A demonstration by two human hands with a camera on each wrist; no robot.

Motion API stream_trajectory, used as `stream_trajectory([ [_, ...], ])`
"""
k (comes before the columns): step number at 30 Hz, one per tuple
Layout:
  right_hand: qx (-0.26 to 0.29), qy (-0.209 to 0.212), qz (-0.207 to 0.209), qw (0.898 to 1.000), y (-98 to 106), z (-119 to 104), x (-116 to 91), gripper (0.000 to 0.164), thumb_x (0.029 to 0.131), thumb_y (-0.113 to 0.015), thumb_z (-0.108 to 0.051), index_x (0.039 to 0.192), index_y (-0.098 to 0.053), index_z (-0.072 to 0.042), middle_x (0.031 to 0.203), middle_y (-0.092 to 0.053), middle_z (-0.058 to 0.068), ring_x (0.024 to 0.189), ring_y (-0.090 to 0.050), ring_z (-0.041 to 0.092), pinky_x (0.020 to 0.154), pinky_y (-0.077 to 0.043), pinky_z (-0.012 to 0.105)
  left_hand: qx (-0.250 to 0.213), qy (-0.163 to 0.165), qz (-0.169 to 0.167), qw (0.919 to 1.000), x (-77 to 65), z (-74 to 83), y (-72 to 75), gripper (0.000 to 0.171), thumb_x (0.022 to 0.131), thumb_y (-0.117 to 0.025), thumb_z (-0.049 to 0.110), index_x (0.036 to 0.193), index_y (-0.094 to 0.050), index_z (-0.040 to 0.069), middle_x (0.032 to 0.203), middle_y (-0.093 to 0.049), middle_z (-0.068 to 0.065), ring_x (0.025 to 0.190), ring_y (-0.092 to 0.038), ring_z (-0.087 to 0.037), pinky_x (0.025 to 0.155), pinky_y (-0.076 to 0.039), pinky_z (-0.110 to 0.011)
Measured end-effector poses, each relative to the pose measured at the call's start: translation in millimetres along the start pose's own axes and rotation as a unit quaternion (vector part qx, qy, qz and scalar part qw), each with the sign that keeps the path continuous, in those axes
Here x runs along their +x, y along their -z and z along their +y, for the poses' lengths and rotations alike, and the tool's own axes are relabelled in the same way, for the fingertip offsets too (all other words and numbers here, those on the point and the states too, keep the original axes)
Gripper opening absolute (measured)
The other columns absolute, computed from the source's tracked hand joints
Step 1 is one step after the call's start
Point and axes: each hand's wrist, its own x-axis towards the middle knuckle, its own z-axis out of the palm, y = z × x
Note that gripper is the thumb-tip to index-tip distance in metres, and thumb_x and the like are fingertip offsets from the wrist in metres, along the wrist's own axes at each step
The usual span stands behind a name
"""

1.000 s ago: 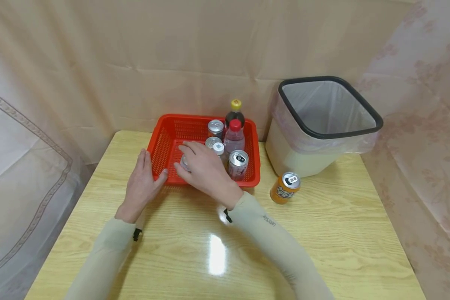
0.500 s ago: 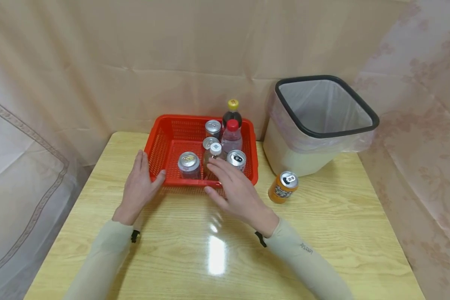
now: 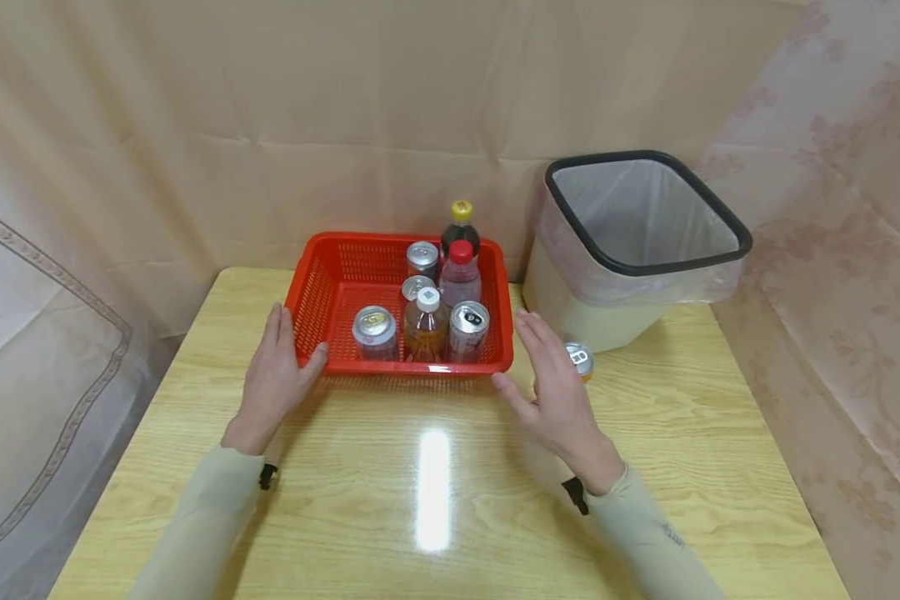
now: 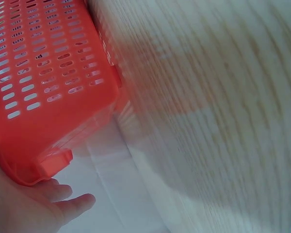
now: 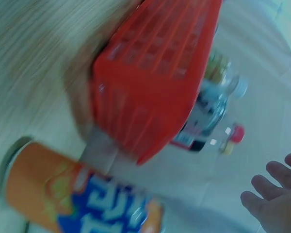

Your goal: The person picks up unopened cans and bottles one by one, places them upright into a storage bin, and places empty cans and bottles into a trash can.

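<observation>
A red plastic basket [image 3: 397,365] stands on the table with cans and bottles upright inside. My left hand [image 3: 273,375] lies against its left front corner, fingers straight along the outer side and thumb by the front rim. My right hand [image 3: 558,396] hovers beside the right front corner, fingers extended and holding nothing. Behind it an orange can [image 5: 77,194] stands on the table, partly hidden in the head view. In the basket's front row are a silver-topped can [image 3: 376,333], a white-capped bottle [image 3: 425,329] and another can [image 3: 468,332].
A cream waste bin [image 3: 592,292] with a black rim and clear liner stands right of the basket. A red-capped bottle [image 3: 461,279], a yellow-capped dark bottle [image 3: 461,229] and two more cans fill the basket's right rear. Beige cloth [image 3: 345,108] hangs behind the table.
My right hand has let go of the silver-topped can at the basket's front and moved right, past the other drinks, to outside the right front corner. The left hand stays at the left corner.
</observation>
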Motion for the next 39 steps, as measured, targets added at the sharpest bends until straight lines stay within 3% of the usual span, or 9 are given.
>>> stream_trajectory([
  [12, -0.003, -0.089, 0.047, 0.995, 19, 38, -30, 0.089, 0.100, -0.052, -0.064, 0.154, -0.042, 0.006, 0.160, -0.041, 0.023, 0.146, -0.040, 0.044, 0.124, -0.028, 0.047, -0.006, -0.005, 0.004, 1.0000, 0.7, -2.6, -0.3, 0.093, 0.102, -0.052, 0.047, 0.160, -0.008, -0.011, 0.169, -0.007, -0.029, 0.147, -0.027, -0.053, 0.115, -0.031, -0.067],
  [16, 0.016, -0.139, 0.044, 0.989, 21, 46, -39, 0.087, 0.099, -0.064, -0.054, 0.157, -0.037, 0.004, 0.163, -0.035, 0.022, 0.149, -0.034, 0.042, 0.124, -0.024, 0.050, -0.007, -0.002, 0.002, 1.0000, -0.8, -2.6, 0.5, 0.093, 0.102, -0.052, 0.046, 0.160, -0.008, -0.011, 0.169, -0.006, -0.029, 0.147, -0.027, -0.054, 0.115, -0.031, -0.068],
  [20, 0.044, -0.220, 0.017, 0.974, 26, 51, -45, 0.097, 0.091, -0.078, -0.034, 0.165, -0.022, -0.008, 0.170, -0.022, 0.014, 0.155, -0.023, 0.038, 0.124, -0.020, 0.056, -0.006, 0.000, 0.000, 1.0000, -0.9, -1.4, 0.8, 0.092, 0.102, -0.053, 0.044, 0.160, -0.008, -0.011, 0.169, -0.006, -0.029, 0.147, -0.027, -0.054, 0.115, -0.031, -0.068],
  [24, 0.066, -0.287, -0.008, 0.956, 28, 58, -47, 0.112, 0.086, -0.084, -0.033, 0.168, -0.009, -0.017, 0.173, -0.012, 0.007, 0.157, -0.016, 0.035, 0.124, -0.018, 0.059, -0.003, -0.001, -0.003, 1.0000, -0.5, -0.1, 1.2, 0.093, 0.102, -0.053, 0.045, 0.160, -0.008, -0.012, 0.169, -0.006, -0.030, 0.146, -0.027, -0.055, 0.114, -0.032, -0.068],
  [31, 0.110, -0.344, -0.014, 0.932, 23, 69, -53, 0.118, 0.084, -0.087, -0.031, 0.167, -0.006, -0.012, 0.173, -0.008, 0.012, 0.157, -0.012, 0.034, 0.124, -0.018, 0.058, 0.001, 0.004, -0.007, 1.0000, -0.7, 0.2, 2.0, 0.093, 0.102, -0.052, 0.046, 0.161, -0.007, -0.011, 0.169, -0.005, -0.029, 0.148, -0.025, -0.054, 0.114, -0.031, -0.068],
  [35, 0.145, -0.365, 0.002, 0.920, 18, 74, -58, 0.118, 0.083, -0.087, -0.025, 0.167, -0.006, -0.009, 0.172, -0.010, 0.013, 0.157, -0.015, 0.032, 0.124, -0.022, 0.056, 0.000, 0.005, -0.009, 0.9999, -0.3, 0.7, 2.2, 0.093, 0.102, -0.052, 0.045, 0.161, -0.007, -0.010, 0.169, -0.005, -0.029, 0.147, -0.026, -0.054, 0.113, -0.032, -0.069],
  [39, 0.171, -0.390, 0.018, 0.904, 10, 80, -64, 0.118, 0.084, -0.087, -0.020, 0.167, -0.004, -0.008, 0.172, -0.011, 0.014, 0.157, -0.015, 0.031, 0.126, -0.018, 0.050, -0.003, 0.004, -0.009, 0.9999, 0.0, 1.4, 1.5, 0.093, 0.102, -0.052, 0.045, 0.161, -0.007, -0.010, 0.169, -0.006, -0.029, 0.146, -0.027, -0.054, 0.113, -0.032, -0.069],
])
